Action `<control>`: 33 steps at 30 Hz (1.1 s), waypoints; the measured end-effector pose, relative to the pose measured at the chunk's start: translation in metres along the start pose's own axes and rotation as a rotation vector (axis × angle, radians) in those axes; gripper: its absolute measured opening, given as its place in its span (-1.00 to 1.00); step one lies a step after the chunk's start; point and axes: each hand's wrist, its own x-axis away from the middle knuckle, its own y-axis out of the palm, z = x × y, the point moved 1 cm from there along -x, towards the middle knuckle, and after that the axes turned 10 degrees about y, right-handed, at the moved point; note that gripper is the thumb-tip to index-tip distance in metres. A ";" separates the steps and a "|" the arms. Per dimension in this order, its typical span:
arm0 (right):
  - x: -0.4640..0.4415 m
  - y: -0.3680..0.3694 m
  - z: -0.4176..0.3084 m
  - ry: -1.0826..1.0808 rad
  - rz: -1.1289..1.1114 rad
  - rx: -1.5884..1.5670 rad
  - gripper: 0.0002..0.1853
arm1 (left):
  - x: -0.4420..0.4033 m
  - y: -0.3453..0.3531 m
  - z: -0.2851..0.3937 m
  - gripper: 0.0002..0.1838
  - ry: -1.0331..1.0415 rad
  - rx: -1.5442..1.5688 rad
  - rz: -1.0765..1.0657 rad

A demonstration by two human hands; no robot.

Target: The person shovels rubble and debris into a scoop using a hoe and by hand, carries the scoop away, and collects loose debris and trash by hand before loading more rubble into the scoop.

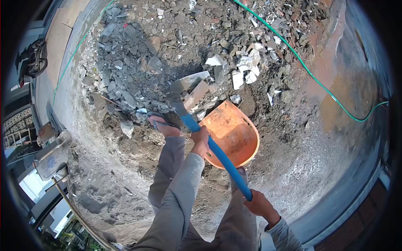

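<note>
A blue handle [226, 161] runs diagonally across the middle, and both of my hands are closed around it. My left hand [201, 141] grips it near its upper end, beside the orange scoop-shaped container [234, 138]. Farther down, my right hand [258, 204] holds the lower end. The tool's metal head [181, 85] lies in the rubble, next to a flat broken slab [196, 95]. The orange container rests open on the dirt, partly crossed by the handle. My sandalled foot [161, 123] stands at the rubble's edge, left of the tool.
A heap of broken concrete [130, 62] spreads ahead, with white tile pieces [247, 67] in it. A green hose [293, 52] curves along the right. At the left are a wheelbarrow [52, 159] and a parked motorcycle [32, 62].
</note>
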 end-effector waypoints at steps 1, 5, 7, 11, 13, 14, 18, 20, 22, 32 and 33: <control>0.014 0.009 0.018 0.135 -0.005 0.054 -0.62 | 0.015 -0.007 -0.023 -0.74 -0.080 0.055 -0.051; 0.066 0.025 0.083 0.362 0.091 0.175 -0.64 | 0.091 -0.020 -0.094 -0.81 -0.319 0.316 -0.124; 0.086 0.026 0.111 0.378 0.149 0.284 -0.67 | 0.119 -0.036 -0.118 -0.82 -0.361 0.345 -0.118; 0.066 0.019 0.110 0.284 0.263 0.394 -0.72 | 0.127 -0.043 -0.077 -0.82 -0.326 0.434 -0.147; 0.029 0.022 0.077 0.141 0.336 0.310 -0.71 | 0.099 -0.043 -0.015 -0.82 -0.118 0.420 -0.129; 0.007 0.023 0.051 0.076 0.357 0.262 -0.69 | 0.078 -0.044 0.020 -0.83 -0.040 0.402 -0.133; -0.095 0.033 -0.080 -0.127 0.501 0.128 -0.68 | -0.005 -0.023 0.191 -0.85 0.375 0.297 -0.175; -0.144 0.023 -0.160 -0.182 0.437 -0.021 -0.72 | -0.051 -0.005 0.274 -0.80 0.596 0.184 -0.235; -0.196 0.018 -0.225 -0.249 0.537 -0.097 -0.71 | -0.076 0.033 0.338 -0.84 0.842 0.148 -0.285; -0.200 0.033 -0.350 -0.398 0.197 -0.544 -0.62 | -0.162 0.119 0.449 -0.79 1.026 -0.899 0.216; -0.182 0.028 -0.347 -0.425 0.175 -0.608 -0.62 | -0.148 0.116 0.448 -0.79 1.016 -0.922 0.123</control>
